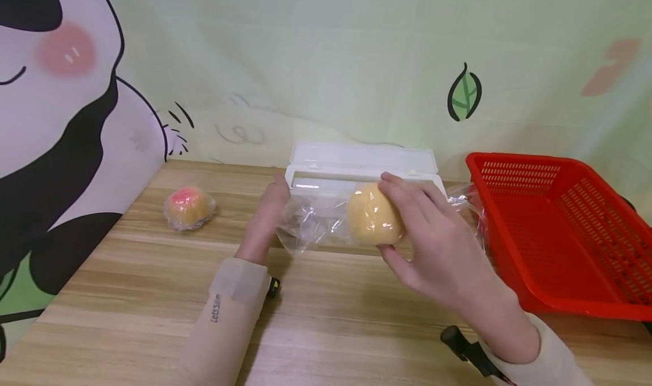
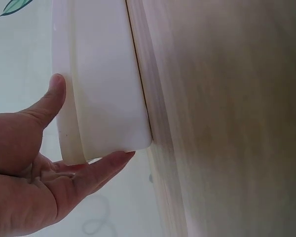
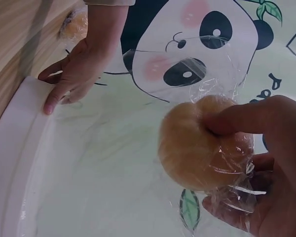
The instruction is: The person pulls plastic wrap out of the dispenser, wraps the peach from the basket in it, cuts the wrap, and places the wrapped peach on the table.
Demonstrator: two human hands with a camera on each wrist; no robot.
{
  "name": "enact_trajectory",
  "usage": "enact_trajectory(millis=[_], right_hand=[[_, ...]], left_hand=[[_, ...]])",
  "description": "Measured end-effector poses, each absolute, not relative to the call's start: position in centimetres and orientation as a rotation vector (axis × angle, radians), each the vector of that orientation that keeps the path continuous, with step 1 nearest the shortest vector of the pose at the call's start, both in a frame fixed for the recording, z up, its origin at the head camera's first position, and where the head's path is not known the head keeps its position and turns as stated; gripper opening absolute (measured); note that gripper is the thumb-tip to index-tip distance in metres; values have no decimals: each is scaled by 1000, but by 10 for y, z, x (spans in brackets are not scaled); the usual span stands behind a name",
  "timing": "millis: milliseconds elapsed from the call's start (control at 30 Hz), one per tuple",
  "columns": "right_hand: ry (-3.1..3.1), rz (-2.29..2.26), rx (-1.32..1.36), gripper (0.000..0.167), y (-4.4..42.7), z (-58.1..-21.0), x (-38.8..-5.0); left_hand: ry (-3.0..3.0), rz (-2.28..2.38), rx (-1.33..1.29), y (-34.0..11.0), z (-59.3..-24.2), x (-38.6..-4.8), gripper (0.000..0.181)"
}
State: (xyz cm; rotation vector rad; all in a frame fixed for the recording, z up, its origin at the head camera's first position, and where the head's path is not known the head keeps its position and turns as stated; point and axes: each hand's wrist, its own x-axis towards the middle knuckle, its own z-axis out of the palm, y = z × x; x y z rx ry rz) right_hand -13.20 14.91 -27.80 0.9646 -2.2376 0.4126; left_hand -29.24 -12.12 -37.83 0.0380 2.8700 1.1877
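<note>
My right hand [image 1: 443, 244] grips a yellow peach [image 1: 374, 215], thumb below and fingers above in the head view. Clear plastic film [image 1: 311, 222] lies over the peach and stretches out to both sides of it. Behind and below it stands a white cling film box [image 1: 364, 171] with its lid raised. My left hand [image 2: 54, 173] holds the box's left end, thumb on the upper edge and a finger along the end face. In the right wrist view, the peach [image 3: 187, 148] shows a cleft, with the thumb pressed on it. Part of the box is hidden behind the film.
A second peach [image 1: 188, 206] with a pink patch, wrapped in film, sits on the wooden table [image 1: 153, 295] at the left. To the right stands a red plastic basket [image 1: 540, 284] with slotted walls. A wall sheet printed with a panda [image 1: 56, 108] rises behind.
</note>
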Motion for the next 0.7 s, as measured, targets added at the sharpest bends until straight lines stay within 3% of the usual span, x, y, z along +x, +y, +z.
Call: enact_trajectory(millis=[100,300,467,700], right_hand=[[-2284,431,982,83,150,-284,-133],[-2363,465,1004,77,151,-297,-137],[-2447,473,1020,77,151,-308,-139],[-2587,531,1021,86,147,-319,-150]], left_hand=[[2868,1131,52,-121,-378,-291,59],[2857,1195,90,-123,-377,-290,74],[2789,1327,142,-130,-381,-296,76],[2716,1387,128,-138,-382,-300,60]])
